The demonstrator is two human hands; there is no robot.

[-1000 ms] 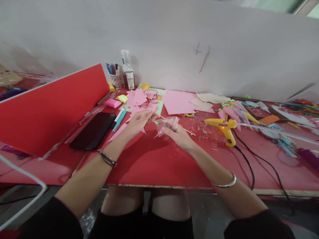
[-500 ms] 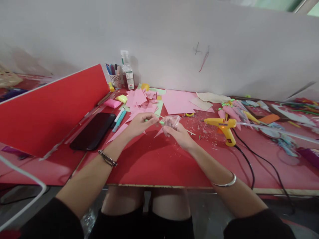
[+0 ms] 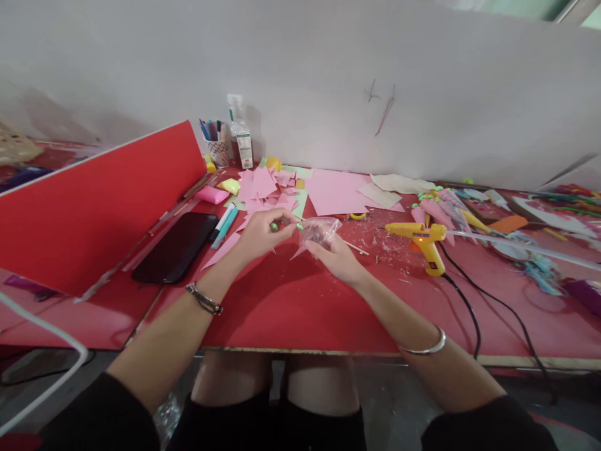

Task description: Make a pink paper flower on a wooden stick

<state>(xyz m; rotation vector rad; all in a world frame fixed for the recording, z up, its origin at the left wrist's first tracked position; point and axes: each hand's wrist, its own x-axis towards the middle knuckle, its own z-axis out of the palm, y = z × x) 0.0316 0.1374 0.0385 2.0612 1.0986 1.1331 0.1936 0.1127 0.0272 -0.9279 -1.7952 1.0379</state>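
My left hand (image 3: 267, 233) is closed, with a green lump (image 3: 274, 227) tucked in its curled fingers. Its thumb and fingertip meet beside a small green piece (image 3: 299, 226), which looks like soft clay. Close by on the right, my right hand (image 3: 339, 257) grips clear plastic film (image 3: 323, 227) bunched around something pinkish. A pink pointed tip (image 3: 297, 253) sticks out below that hand, and how it joins the film is hard to make out. Behind the right hand a thin wooden stick (image 3: 355, 248) lies on the red table (image 3: 300, 313).
A yellow glue gun (image 3: 425, 244) with a black cord lies at the right, near several wrapped pink cones (image 3: 436, 203). Left are a phone (image 3: 176, 247), markers (image 3: 224, 225) and a red board (image 3: 107, 207). Pink paper scraps (image 3: 265, 185) and a glass bottle (image 3: 241, 138) stay behind.
My left fingers have bent more, showing the green lump in them. The small green piece has moved slightly left and up. The plastic film in my right hand sits a little differently.
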